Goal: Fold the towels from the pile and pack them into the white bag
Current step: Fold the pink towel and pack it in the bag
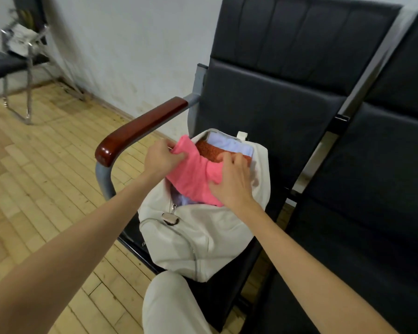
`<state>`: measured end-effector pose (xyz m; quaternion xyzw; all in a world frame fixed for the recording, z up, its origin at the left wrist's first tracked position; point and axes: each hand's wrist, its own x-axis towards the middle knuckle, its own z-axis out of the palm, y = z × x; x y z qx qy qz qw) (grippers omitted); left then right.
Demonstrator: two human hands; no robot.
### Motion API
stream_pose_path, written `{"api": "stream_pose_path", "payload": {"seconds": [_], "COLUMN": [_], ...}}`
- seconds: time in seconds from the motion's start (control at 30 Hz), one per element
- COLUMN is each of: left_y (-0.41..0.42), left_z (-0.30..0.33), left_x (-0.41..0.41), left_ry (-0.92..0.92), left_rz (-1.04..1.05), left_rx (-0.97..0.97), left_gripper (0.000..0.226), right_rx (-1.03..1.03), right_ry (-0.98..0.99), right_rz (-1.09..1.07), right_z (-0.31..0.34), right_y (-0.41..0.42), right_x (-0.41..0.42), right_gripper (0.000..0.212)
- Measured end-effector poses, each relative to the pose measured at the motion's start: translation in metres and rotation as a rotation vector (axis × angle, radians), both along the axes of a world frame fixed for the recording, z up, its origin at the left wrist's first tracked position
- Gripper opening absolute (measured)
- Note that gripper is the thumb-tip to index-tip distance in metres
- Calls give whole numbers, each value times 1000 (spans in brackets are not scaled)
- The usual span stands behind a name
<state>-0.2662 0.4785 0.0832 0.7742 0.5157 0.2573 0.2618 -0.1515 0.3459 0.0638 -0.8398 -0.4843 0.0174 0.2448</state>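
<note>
The white bag [203, 239] lies open on the black seat. A folded pink towel [193, 177] sits across its opening. My left hand [161, 157] grips the pink towel's far left corner. My right hand [232, 180] presses flat on the towel's right side, fingers spread. Inside the bag, beyond the pink towel, lie a rust-orange towel [209, 150] and a pale lilac towel [229, 144]. Another lilac piece [182, 200] shows under the pink towel near the zip.
The bag rests on the left seat of a row of black chairs [287, 104], beside a brown wooden armrest [140, 130]. My knee in pale trousers [171, 302] is below the bag. A separate metal-framed chair [15, 66] stands far left on the wood floor.
</note>
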Motion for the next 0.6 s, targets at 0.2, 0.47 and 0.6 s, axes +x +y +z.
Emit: {"api": "stream_pose_path", "payload": {"seconds": [0.2,0.47,0.6], "left_y": [13,-6,-3], "left_z": [15,26,-4], "left_x": [1,-15,-26], "left_ry": [-95,-461,43], "left_rz": [-45,-165,-76], "left_rx": [-233,-573,-29], "left_gripper": [15,16,28], "right_rx": [-74,143,117], "right_ry": [-142,294,331], "right_rz": [307,155,163], "right_z": [2,-11,-17], "right_y": [22,30,25], "right_x": [-16,-19,-16], "right_gripper": [58,34,35]}}
